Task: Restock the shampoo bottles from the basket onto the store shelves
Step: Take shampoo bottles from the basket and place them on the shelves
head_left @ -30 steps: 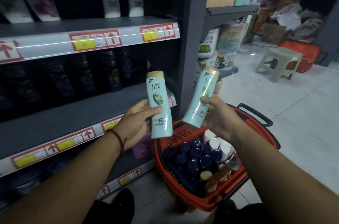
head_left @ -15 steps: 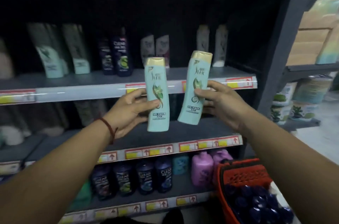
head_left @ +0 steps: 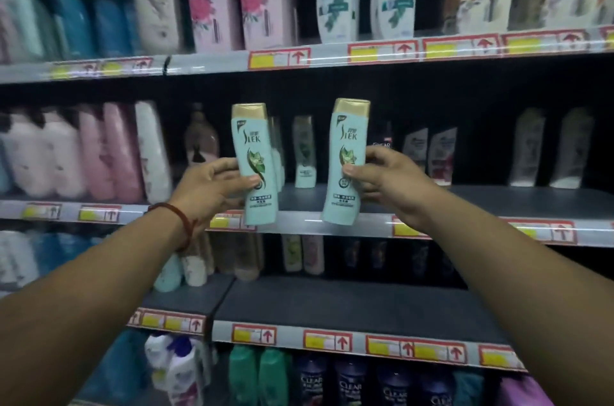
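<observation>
Left hand (head_left: 212,188) grips a teal shampoo bottle (head_left: 255,166) round its lower half, thumb across the label, gold cap up. Right hand (head_left: 388,183) holds a second teal bottle (head_left: 347,163) the same way, fingers curled behind, thumb on the front. Both bottles near upright, apart from each other, touching nothing but the hands

Change: a second ago both bottles were low, over the red basket by the shelf's end post. Half a second ago they were raised before the shelving. Now the view has swung up, the basket is out of sight, and the bottles hang just in front of the front edge of the middle shelf (head_left: 465,203), bases about level with its price strip

Reading: pickup done, carry nearly done. Placing is the step in hand; neither bottle is set down yet

Matching teal bottles (head_left: 304,153) stand further back on that shelf, seen between the two held ones. Bare board lies toward the front edge, so that is the likely slot

Next move calls for reaching in over the front edge and lowering the bases flat

Risk: tall, narrow bottles could tip or knock the back row. The shelf's back is dim and blurred, so the spacing there cannot be told
</observation>
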Available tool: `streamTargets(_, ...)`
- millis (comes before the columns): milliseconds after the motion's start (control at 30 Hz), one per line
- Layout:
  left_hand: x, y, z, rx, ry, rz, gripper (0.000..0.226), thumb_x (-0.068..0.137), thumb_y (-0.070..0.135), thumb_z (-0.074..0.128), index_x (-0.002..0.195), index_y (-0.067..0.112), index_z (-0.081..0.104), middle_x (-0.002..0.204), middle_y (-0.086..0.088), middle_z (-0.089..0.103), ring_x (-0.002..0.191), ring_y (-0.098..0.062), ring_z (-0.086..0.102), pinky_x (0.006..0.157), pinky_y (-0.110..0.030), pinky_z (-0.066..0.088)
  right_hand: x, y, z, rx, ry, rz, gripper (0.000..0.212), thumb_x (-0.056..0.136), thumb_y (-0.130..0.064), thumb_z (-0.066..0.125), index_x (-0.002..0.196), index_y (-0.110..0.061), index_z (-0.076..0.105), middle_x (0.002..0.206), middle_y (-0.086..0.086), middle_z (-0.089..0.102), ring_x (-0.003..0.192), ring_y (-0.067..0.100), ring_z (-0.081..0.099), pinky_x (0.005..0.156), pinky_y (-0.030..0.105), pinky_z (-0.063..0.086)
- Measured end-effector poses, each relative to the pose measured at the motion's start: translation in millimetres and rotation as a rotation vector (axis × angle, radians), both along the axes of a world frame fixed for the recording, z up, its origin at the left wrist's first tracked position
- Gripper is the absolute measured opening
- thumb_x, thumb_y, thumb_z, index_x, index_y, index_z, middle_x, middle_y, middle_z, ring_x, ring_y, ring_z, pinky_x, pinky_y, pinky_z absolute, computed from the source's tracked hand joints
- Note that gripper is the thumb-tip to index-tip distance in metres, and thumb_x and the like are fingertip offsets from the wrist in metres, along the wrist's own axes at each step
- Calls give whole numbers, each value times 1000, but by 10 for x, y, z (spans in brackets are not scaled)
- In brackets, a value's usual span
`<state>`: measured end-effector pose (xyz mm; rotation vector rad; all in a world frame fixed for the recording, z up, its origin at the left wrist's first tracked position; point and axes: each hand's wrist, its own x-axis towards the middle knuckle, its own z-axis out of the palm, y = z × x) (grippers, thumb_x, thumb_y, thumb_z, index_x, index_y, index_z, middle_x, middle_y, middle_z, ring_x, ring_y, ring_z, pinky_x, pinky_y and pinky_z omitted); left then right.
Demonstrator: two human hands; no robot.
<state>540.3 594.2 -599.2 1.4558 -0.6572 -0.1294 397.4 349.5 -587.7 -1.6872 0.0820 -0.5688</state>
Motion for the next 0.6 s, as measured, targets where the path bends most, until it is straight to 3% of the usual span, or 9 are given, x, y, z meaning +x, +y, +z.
streamTargets(300,1013,-176,10,-64,15,8,34,82,1,72,115,6,65,107,-7,75,99,-24,73,79,-38,61,980,84,95,-58,11,-102,25,90,-6,71,113,-12,65,108,4,72,97,20,72,83,38,61)
streamTargets(433,1407,-362,-173,-3,-43,4,35,80,7,77,112,17,68,107,1,75,99,-17,73,83,-39,59,1419,2,-36,-73,23,-157,27,89,-5,72,115,-10,66,108,5,71,100,21,70,86,39,59)
streamTargets(600,1691,-511,-384,-28,-52,-21,35,82,11,76,115,21,68,109,3,75,100,-17,72,85,-44,59,1918,-99,-208,-67,5,-192,19,88,-6,73,103,-15,68,106,9,73,99,24,72,87,41,60)
